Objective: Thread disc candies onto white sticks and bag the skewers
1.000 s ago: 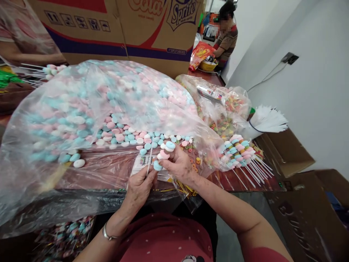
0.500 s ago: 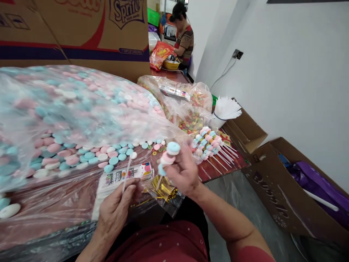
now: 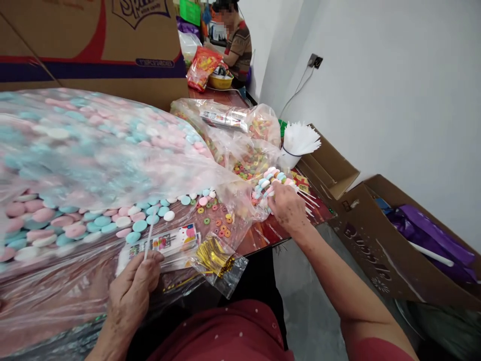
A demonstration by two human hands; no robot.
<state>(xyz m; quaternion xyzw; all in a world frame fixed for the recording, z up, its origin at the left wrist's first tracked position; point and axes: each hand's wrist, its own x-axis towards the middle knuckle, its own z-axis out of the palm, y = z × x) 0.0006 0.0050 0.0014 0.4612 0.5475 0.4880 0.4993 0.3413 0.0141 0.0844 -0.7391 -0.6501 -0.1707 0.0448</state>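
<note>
My left hand [image 3: 137,281] pinches a thin white stick [image 3: 150,235] that points up, above printed plastic sleeves [image 3: 175,238]. On the right, my right hand [image 3: 287,203] is at the near side of a pile of candy skewers [image 3: 268,181], its fingers closed around a skewer that they mostly hide. The piled skewers carry pink, blue and white pieces, with white sticks jutting right. Loose pink, blue and white candies [image 3: 101,220] spill from a big clear bag [image 3: 112,140]. Small coloured rings [image 3: 218,220] lie on the plastic near gold twist ties [image 3: 214,255].
A white cup of sticks [image 3: 291,156] stands behind the skewers. Bags of coloured rings [image 3: 248,160] lie beyond. Open cardboard boxes [image 3: 372,240] are at the right, a large carton [image 3: 143,80] at the back left. A person [image 3: 238,45] sits at the far end.
My right hand has moved right with the candy skewer, from beside my left hand to the pile. My left hand still holds the stick. The camera view has shifted somewhat.
</note>
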